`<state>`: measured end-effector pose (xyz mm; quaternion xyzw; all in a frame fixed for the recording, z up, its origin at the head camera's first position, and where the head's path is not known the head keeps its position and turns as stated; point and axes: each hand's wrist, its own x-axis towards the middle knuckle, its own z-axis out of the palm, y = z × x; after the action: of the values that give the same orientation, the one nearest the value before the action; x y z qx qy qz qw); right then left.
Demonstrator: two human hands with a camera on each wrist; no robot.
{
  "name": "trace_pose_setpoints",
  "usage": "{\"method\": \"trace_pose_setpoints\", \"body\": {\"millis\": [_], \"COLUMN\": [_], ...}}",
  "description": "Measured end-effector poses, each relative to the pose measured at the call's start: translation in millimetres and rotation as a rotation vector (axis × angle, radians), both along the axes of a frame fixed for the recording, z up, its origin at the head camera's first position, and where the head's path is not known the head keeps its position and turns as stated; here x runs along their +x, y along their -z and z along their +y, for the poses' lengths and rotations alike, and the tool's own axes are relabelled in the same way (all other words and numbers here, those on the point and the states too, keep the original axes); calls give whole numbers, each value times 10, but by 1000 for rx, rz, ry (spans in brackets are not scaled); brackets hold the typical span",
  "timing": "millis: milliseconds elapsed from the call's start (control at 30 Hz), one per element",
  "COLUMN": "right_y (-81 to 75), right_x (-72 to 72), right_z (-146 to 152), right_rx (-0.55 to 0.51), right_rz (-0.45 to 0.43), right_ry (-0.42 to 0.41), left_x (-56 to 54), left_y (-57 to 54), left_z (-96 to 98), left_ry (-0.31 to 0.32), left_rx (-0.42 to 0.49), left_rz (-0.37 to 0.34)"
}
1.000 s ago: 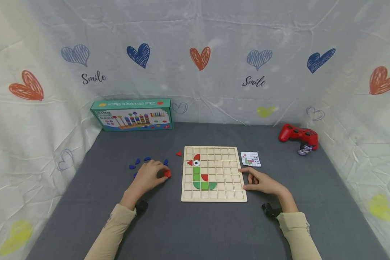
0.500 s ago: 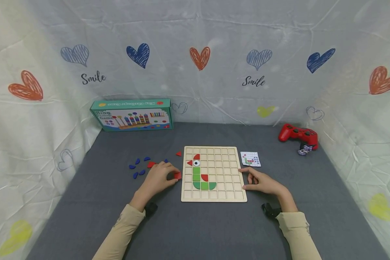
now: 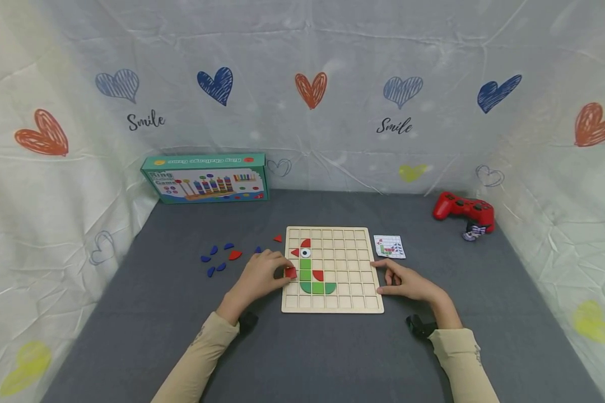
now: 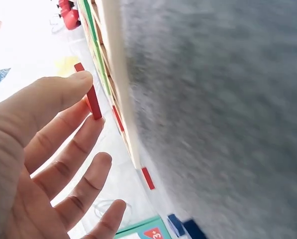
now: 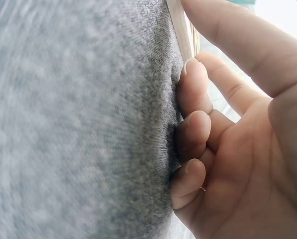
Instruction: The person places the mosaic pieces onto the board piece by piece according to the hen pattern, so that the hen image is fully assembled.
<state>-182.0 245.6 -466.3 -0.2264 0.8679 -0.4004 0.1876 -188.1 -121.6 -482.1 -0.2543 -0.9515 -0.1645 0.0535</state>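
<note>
My left hand [image 3: 258, 276] pinches a small red square tile [image 3: 291, 272] between thumb and fingertips. It holds the tile over the left edge of the wooden grid board [image 3: 353, 304]. In the left wrist view the tile [image 4: 94, 102] appears edge-on, above the board's surface. Green tiles [image 3: 306, 275] and a few red ones form a bird-like figure on the board, with a round eye tile [image 3: 305, 253]. My right hand [image 3: 408, 282] rests at the board's right edge, thumb and index fingertip touching it. Its other fingers are bent against the cloth in the right wrist view.
Several blue pieces [image 3: 221, 267] and a red quarter-round piece [image 3: 235, 255] lie left of the board, with a red triangle [image 3: 278, 238] close by. A pattern card [image 3: 390, 247] sits to the right. Behind are a game box [image 3: 206, 179] and a red game controller [image 3: 462, 209].
My left hand has moved right with the red square tile, from beside the loose pieces to above the board's left edge. The right hand has stayed in place.
</note>
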Motion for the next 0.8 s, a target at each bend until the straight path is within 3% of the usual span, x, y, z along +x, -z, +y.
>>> {"method": "trace_pose_setpoints", "body": {"millis": [167,400,800], "right_y": [-5,-16,-5], "right_x": [-2,4,-3], "right_z": [2,-4,-1], "right_rx": [-5,-12,-2], "right_rz": [8,8,7], "right_ry": [-10,-11,-4], "left_x": [-41,-83,-147], "left_y": [-31,-46,-2], "left_z": [99,253,490], "left_ry": [25,58,154], "left_rx": [-11,-14,-66], "left_rz": [7,-42,-17]}}
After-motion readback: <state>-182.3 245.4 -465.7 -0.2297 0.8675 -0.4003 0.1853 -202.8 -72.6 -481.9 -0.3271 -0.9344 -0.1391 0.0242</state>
